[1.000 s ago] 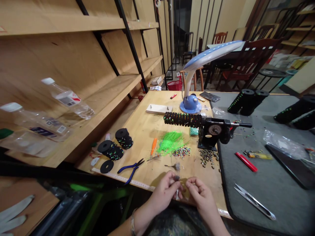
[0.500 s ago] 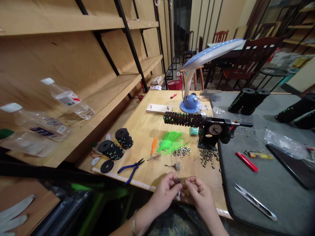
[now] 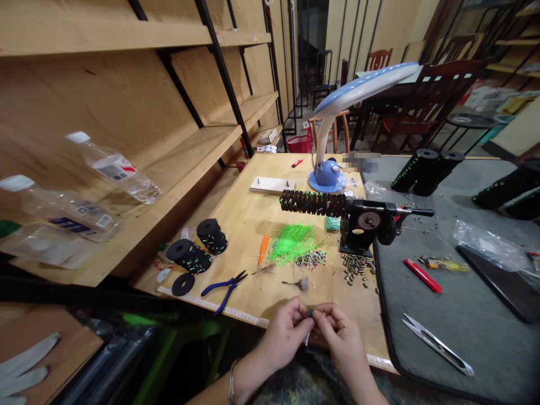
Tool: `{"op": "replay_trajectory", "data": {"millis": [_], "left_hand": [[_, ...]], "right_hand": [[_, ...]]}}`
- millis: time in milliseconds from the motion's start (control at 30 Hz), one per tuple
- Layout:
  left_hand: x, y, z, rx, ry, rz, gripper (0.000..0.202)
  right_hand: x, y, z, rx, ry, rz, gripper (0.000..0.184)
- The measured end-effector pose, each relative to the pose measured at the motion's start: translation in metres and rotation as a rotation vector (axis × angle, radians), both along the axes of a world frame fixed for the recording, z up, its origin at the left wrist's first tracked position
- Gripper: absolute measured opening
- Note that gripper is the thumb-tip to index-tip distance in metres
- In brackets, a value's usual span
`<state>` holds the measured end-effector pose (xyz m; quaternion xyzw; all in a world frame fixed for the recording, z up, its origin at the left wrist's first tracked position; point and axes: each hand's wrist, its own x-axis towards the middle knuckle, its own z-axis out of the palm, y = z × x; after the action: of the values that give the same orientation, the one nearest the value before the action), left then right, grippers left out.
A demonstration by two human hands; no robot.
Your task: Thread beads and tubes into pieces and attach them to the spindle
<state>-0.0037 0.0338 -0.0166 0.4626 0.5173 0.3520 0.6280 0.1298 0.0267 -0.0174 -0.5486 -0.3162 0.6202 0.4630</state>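
A: The left hand (image 3: 284, 332) is pinching a small dark piece (image 3: 310, 313) between thumb and fingers, its grip almost fully closed. Where is that piece sitting?

B: It is resting between the fingertips of both hands, at the near edge of the wooden table (image 3: 270, 292). A thin white strip (image 3: 307, 340) is showing just below it; whether the two are joined, I cannot tell.

A: And the right hand (image 3: 342, 332)?

B: Its thumb and forefinger are meeting at the piece from the other side, the remaining fingers curling inward. They are hiding whatever lies between them, so I cannot tell whether this hand is gripping anything.

A: What is lying beyond?

B: A grey tuft (image 3: 302, 283) is lying nearest, its dark stalk pointing left. Behind it, multicoloured beads (image 3: 311, 259) are bordering a heap of bright green strands (image 3: 293, 243). Blue-handled pliers (image 3: 228, 292) are lying to the left, handles spread.

A: And to the right?

B: Small metal cylinders (image 3: 356, 268) are lying in front of a black cranked device (image 3: 358, 236), which is bearing a dark, flecked roll (image 3: 312, 203). Silver snips (image 3: 439, 345) are resting on the grey mat (image 3: 400, 298).
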Motion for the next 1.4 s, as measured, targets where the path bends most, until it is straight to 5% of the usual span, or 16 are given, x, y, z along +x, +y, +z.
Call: {"op": "replay_trajectory", "data": {"millis": [267,667,933,1133,1400], "left_hand": [[0.002,-0.002,-0.005,0.099,0.062,0.003,0.016],[0.005,0.003,0.003,-0.155,-0.198,0.046,0.034],[0.005,0.004,0.0,-0.131,-0.162,0.088,0.032],[0.003,0.005,0.0,-0.176,-0.162,0.117,0.033],[0.004,0.005,0.003,-0.121,-0.103,0.139,0.034]], "right_hand": [[0.001,0.002,-0.003,0.009,0.001,0.033,0.054],[-0.002,0.004,-0.004,-0.11,0.174,-0.007,0.055],[-0.001,-0.002,-0.007,-0.029,0.207,0.006,0.046],[-0.004,-0.009,-0.009,0.053,0.053,-0.122,0.04],[-0.003,-0.011,-0.011,0.052,-0.086,-0.094,0.027]]}}
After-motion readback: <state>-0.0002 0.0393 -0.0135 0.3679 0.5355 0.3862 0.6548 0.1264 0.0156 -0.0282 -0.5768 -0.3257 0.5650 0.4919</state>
